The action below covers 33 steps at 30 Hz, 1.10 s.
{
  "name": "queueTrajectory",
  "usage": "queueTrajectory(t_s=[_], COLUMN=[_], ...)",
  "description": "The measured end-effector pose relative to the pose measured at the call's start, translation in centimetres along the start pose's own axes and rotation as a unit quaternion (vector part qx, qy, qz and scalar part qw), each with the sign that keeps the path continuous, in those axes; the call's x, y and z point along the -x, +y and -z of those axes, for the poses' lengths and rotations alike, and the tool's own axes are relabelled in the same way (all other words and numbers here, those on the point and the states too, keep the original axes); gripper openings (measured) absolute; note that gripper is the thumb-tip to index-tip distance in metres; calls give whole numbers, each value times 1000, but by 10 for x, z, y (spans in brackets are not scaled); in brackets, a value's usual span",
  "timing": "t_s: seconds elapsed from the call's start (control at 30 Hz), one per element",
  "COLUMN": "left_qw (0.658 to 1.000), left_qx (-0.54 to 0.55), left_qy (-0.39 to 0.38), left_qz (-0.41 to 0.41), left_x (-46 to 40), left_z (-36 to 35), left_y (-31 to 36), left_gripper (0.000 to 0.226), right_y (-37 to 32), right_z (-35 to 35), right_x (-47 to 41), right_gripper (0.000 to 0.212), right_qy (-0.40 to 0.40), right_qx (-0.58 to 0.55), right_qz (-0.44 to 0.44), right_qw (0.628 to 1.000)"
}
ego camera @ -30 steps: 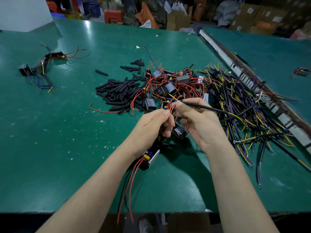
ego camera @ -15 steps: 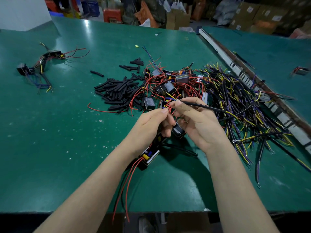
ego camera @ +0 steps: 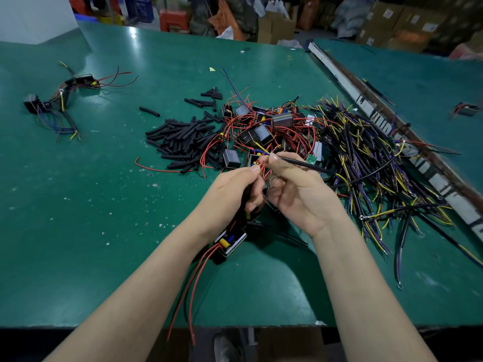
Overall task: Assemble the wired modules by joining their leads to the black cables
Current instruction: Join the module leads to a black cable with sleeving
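A green desk (ego camera: 78, 231) carries the work, its near edge running across the bottom of the view. Nearest the edge, an open module (ego camera: 230, 240) with yellow and blue parts inside is seen beneath the left wrist, and its red leads (ego camera: 190, 291) trail down over the desk edge. Above it, the left hand (ego camera: 232, 189) is curled, its fingers pinching thin red wires at their tips. Directly beside it, the right hand (ego camera: 300, 189) is curled as well, and a black cable (ego camera: 305, 164) is pinched between thumb and forefinger, its end brought against the wires held by the left hand. Beyond the hands, a heap of black modules (ego camera: 264, 131) tangled in red wire is found, flanked on the left by a pile of short black sleeves (ego camera: 183, 139) and on the right by a spread of black, yellow and purple cables (ego camera: 366, 152). At the far left, a wired group (ego camera: 62, 100) is placed well apart. Cardboard boxes (ego camera: 392, 19) are stacked in the background.
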State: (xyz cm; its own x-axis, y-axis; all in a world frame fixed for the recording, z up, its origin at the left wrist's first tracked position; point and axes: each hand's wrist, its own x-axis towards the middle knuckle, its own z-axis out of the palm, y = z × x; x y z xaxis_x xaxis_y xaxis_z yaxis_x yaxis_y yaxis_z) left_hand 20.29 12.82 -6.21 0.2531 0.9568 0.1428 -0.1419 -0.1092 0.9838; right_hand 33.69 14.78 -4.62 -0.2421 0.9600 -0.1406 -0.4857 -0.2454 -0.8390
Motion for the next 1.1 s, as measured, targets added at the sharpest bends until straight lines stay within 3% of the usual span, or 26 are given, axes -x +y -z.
queueTrajectory(t_s=[0.2,0.4,0.83,1.0,1.1], left_qw=[1000,997,997,994,990], left_qx=[0,-23,53,106,136], left_qy=[8,47,43,29,24], left_qz=[-22,-52,-27,-25,-18], left_x=[-1,-1,-2,-3,-6], left_z=[0,-3,1,0,1], left_y=[0,0,-2,-3,-3], left_gripper=[38,16,29,23,23], right_y=[0,-4,-4,-3,-3], right_z=[0,1,-2,-2,-3], right_x=[-1,1,3,3,2], right_gripper=[28,38,59,59,47], right_qy=[-2,16,-11,-12,1], right_qx=[-63,-5,5,15,10], right_qz=[-7,58,97,99,91], right_qw=[998,998,995,995,996])
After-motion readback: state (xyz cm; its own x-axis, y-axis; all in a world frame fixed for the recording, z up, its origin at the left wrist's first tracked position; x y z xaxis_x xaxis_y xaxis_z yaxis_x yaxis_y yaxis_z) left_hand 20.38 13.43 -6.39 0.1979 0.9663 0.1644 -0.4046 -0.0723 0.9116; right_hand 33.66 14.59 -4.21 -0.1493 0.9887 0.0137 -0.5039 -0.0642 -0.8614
